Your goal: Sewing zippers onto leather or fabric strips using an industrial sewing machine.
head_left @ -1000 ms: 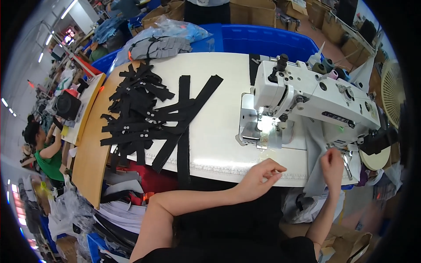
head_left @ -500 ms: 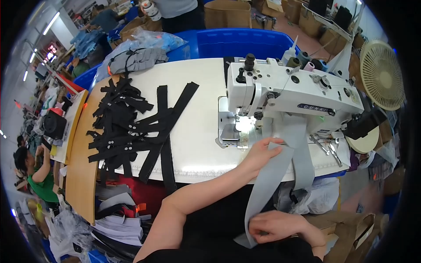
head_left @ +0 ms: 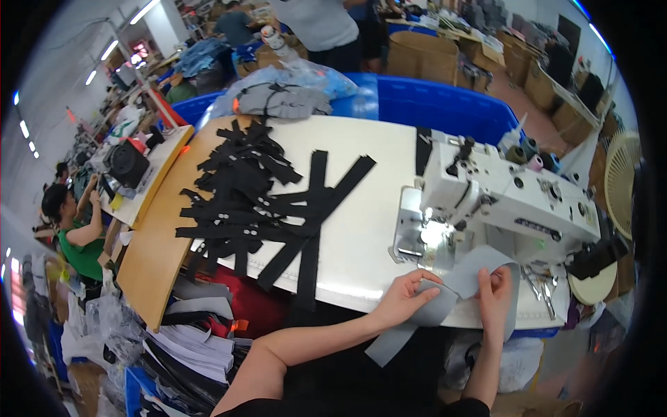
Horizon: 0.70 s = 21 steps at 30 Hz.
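My left hand [head_left: 410, 299] grips a light grey fabric strip [head_left: 385, 345] near the table's front edge, fingers pinched on it. My right hand [head_left: 490, 299] pinches another part of the grey fabric [head_left: 469, 264], which loops upward and hangs at the right. Both hands are just below the white sewing machine [head_left: 500, 194], whose lit needle area [head_left: 434, 236] is behind the cloth. Scissors and metal tools [head_left: 545, 292] lie at its right. A heap of black strips with small metal pieces [head_left: 257, 201] covers the table's left part.
A wooden board [head_left: 142, 278] flanks the table. Behind are a blue bin [head_left: 445, 104] and bagged grey pieces [head_left: 278, 101]. A fan [head_left: 622, 181] stands right; stacked fabric [head_left: 191, 347] lies below left. A co-worker in green [head_left: 83, 257] sits left; other people are at the back.
My left hand has taken hold of the grey fabric. My right hand dropped low with the strip, then rose to table height beside the left. The view has also shifted.
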Motion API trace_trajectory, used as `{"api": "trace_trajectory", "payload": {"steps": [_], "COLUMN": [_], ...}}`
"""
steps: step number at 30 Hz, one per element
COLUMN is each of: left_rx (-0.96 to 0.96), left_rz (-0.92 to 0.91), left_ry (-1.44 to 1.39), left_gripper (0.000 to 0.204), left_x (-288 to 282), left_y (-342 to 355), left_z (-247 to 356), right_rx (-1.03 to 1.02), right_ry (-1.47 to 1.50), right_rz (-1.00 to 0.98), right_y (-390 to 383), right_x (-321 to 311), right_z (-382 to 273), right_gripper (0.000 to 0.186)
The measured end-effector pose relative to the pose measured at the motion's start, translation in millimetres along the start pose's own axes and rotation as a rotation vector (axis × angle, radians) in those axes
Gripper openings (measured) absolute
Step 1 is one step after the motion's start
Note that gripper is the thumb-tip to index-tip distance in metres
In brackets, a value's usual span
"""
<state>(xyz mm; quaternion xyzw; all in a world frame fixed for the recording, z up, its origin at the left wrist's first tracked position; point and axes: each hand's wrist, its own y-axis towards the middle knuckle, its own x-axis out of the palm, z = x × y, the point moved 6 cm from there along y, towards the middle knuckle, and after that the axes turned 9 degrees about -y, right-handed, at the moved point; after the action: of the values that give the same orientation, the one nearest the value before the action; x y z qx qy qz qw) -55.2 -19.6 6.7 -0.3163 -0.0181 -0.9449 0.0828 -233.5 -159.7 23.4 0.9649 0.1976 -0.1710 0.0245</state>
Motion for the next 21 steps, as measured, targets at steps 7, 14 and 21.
{"api": "trace_trajectory", "payload": {"steps": [7, 14, 21], "left_rx": [0.015, -0.085, -0.173], "left_rz": [0.027, -0.163, -0.733], "left_ry": [-0.051, 0.005, -0.031], "left_gripper": [0.020, 0.019, 0.016], "left_x": [14.7, 20.4, 77.7], "left_y": [29.4, 26.7, -17.0], "left_z": [-16.5, -11.4, -5.7], "right_rx": [-0.363, -0.087, -0.492], "right_ry": [-0.210, -0.920, -1.091], "right_rz": [0.053, -0.080, 0.339], "right_y": [14.8, 48.0, 186.7], "right_x": [0.2, -4.5, -34.5], "right_z": [-38.0, -41.1, 60.5], "right_gripper": [0.026, 0.026, 0.028]}}
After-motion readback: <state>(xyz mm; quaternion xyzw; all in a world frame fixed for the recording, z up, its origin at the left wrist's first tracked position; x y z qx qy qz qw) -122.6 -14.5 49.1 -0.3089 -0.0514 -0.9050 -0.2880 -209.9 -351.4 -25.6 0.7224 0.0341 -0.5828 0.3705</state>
